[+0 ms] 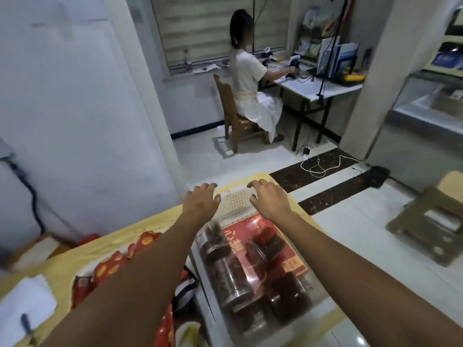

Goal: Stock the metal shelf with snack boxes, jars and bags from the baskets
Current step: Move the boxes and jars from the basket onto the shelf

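Left hand [201,200] grip open, right hand [270,200] grip open, above basket [235,204] of jars [230,271]

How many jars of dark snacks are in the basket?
5, as far as blur allows: far-left jar, long jar, far-right jar, near-right jar, nearest jar. More may be hidden.

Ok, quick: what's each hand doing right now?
Left hand: open, holding nothing, above the far end of the basket.
Right hand: open, holding nothing, beside it.
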